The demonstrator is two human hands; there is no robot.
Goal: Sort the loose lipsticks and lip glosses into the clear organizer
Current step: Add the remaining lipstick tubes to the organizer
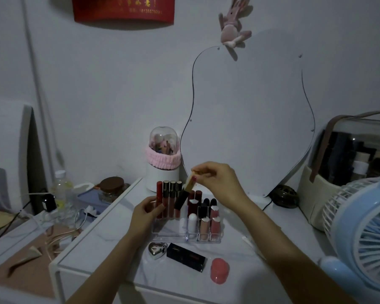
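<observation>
Our right hand point(215, 178) pinches the cap above the open lipstick point(183, 197) gripped by our left hand point(148, 210) over the clear organizer point(185, 236); next we likely cap, then slot it.

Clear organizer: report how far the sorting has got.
Done: the clear organizer already holds a back row of lip glosses and several lipsticks. In hand: the left hand holds an uncapped lipstick; the right hand seems to hold its cap. Left: the black lipstick, silver heart case and pink item in front.
</observation>
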